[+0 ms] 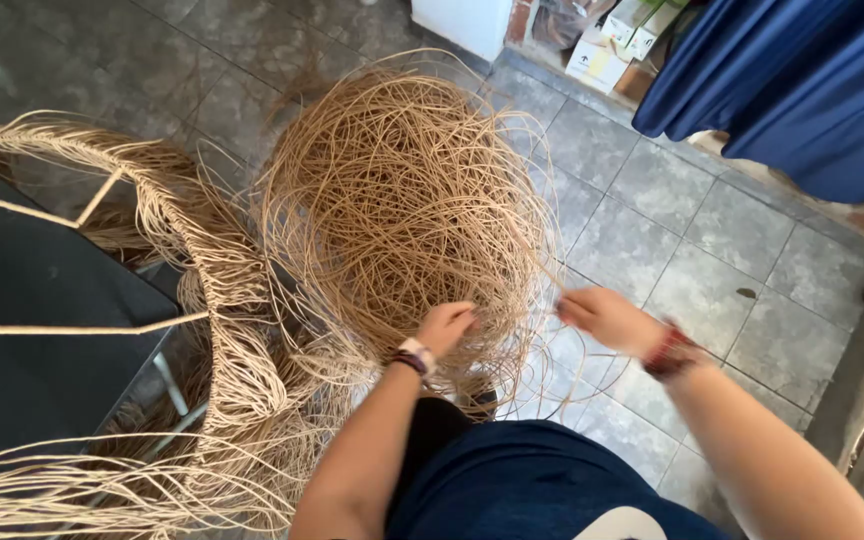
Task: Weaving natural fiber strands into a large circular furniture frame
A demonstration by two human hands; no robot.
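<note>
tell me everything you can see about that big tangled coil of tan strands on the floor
The coil of strands is a loose, round, nest-like tangle of thin tan fibre, like rattan or cane, lying on the grey tiled floor. Stray ends spring outward. The left hand reaches into its near edge; the right hand pinches strands pulled from its right side.

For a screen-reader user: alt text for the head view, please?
A person's left hand digs into a tangled coil of tan rattan strands on a grey tiled floor, while the right hand pulls thin strands aside.
</note>
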